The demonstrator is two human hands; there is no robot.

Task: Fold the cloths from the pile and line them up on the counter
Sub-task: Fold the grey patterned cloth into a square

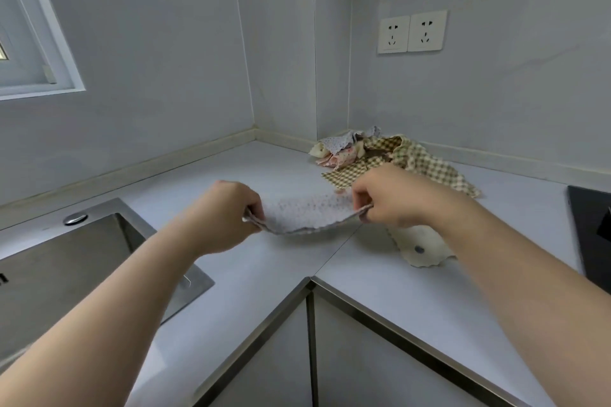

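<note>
Both hands, left (pixel 228 208) and right (pixel 385 200), pinched the dotted cloth (pixel 307 213) taut above the counter (pixel 264 261). Best to match corners squarely before creasing. It was possibly doubled already; hard to tell.

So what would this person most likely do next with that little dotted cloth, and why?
Probably lower the dotted cloth onto the counter and bring one end over the other. The left hand and right hand each pinch an end, it sags in the air between them, and a cream cloth already lies beside it, away from the pile.
</note>
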